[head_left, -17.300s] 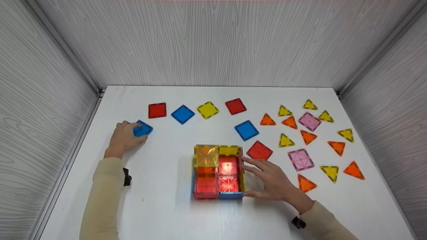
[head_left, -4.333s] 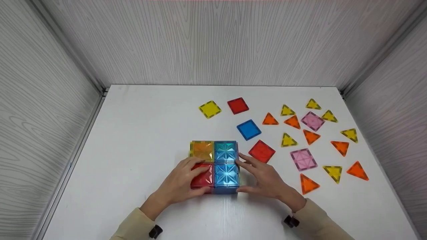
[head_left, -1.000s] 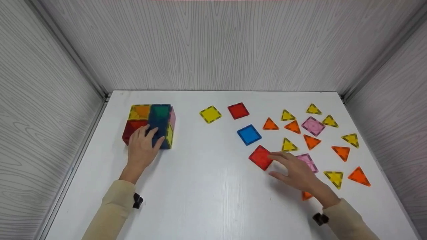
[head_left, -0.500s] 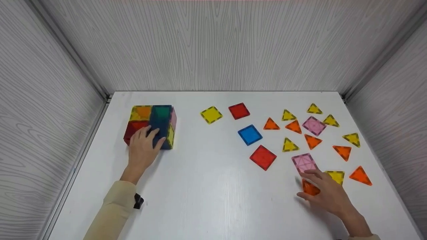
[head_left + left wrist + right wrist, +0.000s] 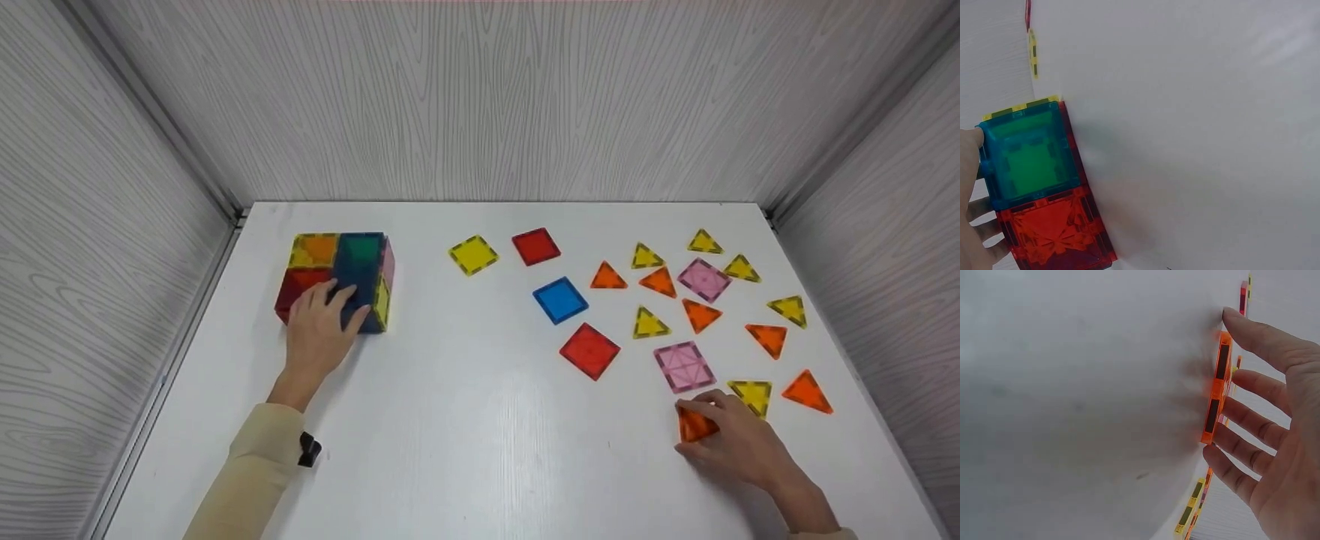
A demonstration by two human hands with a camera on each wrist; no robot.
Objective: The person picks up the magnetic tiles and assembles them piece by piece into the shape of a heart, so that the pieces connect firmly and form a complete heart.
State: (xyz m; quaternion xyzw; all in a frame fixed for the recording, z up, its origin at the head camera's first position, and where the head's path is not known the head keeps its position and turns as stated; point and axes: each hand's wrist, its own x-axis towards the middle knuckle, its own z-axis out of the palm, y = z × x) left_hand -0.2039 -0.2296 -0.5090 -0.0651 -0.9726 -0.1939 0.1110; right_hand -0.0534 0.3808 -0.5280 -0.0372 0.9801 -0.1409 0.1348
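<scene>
At the far left of the table my left hand (image 5: 319, 334) rests its spread fingers on the near part of a box built of magnetic tiles (image 5: 360, 259). The top is orange-yellow, red and blue; in the left wrist view the box (image 5: 1033, 157) has blue-green and red faces, with hand and fingers (image 5: 988, 230) along its left side. My right hand (image 5: 742, 442) curls thumb and fingers round an orange triangular magnetic tile (image 5: 695, 424) lying at the near right. The right wrist view has this tile (image 5: 1216, 388) edge-on between thumb and fingers (image 5: 1249, 422), with the thumb tip close to one end.
Mid-table lie a yellow square (image 5: 473, 255), a red square (image 5: 536, 246), a blue square (image 5: 560, 300) and a lighter red square (image 5: 590, 351). Pink squares (image 5: 684, 366) and several yellow (image 5: 650, 322) and orange triangles (image 5: 808, 392) spread over the right. Wood-grain panels (image 5: 480, 97) enclose the table.
Blue tiles now cover the box's opening, and it has moved from the middle to the far left. My right hand has gone from near the red square to the orange triangle and closed round it.
</scene>
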